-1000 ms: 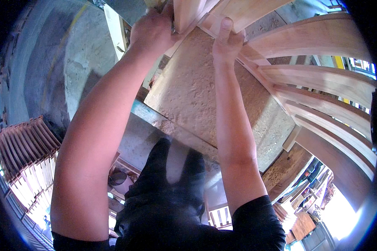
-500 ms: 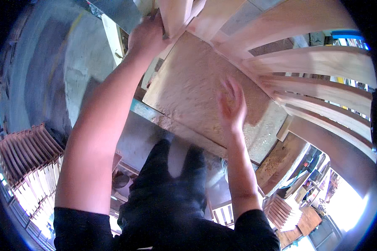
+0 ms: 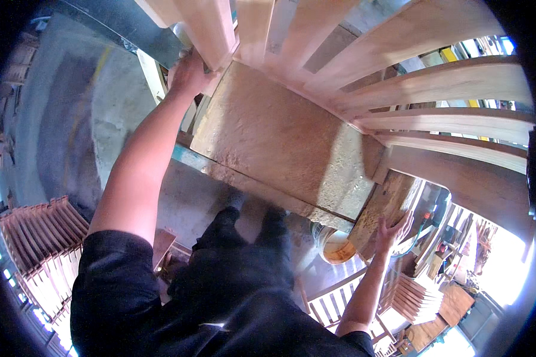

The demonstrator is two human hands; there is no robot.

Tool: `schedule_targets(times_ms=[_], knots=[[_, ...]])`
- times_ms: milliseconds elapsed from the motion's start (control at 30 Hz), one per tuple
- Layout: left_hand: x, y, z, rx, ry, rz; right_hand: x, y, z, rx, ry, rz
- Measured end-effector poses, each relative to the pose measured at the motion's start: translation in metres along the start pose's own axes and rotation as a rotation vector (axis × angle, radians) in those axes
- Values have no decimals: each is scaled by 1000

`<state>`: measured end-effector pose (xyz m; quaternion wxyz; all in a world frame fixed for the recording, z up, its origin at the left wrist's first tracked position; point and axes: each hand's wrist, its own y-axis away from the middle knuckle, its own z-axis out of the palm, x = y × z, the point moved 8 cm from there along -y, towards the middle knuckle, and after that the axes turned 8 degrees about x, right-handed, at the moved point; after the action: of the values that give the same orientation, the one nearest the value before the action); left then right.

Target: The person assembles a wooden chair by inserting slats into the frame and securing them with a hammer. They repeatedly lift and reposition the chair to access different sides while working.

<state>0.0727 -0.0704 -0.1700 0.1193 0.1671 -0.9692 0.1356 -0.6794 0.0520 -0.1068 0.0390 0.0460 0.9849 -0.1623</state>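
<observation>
A large slatted wooden frame (image 3: 298, 77) stands upright on a worn, dust-covered wooden board (image 3: 274, 137), its pale slats fanning up and to the right. At the frame's left end my left hand (image 3: 189, 74) is closed round the foot of a thick post (image 3: 211, 30); some of its fingers are hidden behind the wood. My right hand (image 3: 393, 232) holds nothing and has its fingers spread. It is at the right, beside a rough wooden block (image 3: 387, 205) at the board's right end, and I cannot tell whether it touches the block.
Below the board's front edge is a round bucket (image 3: 338, 245). Stacks of curved wooden parts (image 3: 41, 232) stand at the lower left, and more slatted pieces (image 3: 408, 300) are at the lower right. A dark panel (image 3: 119, 30) lies beyond my left hand.
My right hand has moved from above the board to the right and nearer to me, past the board's end. My left hand stays on the post, which appears farther left in view.
</observation>
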Motion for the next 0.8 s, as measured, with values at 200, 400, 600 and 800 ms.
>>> schedule_targets(times_ms=[200, 400, 600, 800], knots=[[6, 3, 0, 43, 160, 90, 3, 4, 2, 33, -108, -26], [-7, 2, 14, -67, 173, -22, 2, 6, 1, 10, -124, -4], [-27, 2, 26, -33, 125, -43, -7, 3, -3, -5, -201, 30], [-8, 3, 18, -67, 316, 15, 2, 8, 1, 27, -194, 21]])
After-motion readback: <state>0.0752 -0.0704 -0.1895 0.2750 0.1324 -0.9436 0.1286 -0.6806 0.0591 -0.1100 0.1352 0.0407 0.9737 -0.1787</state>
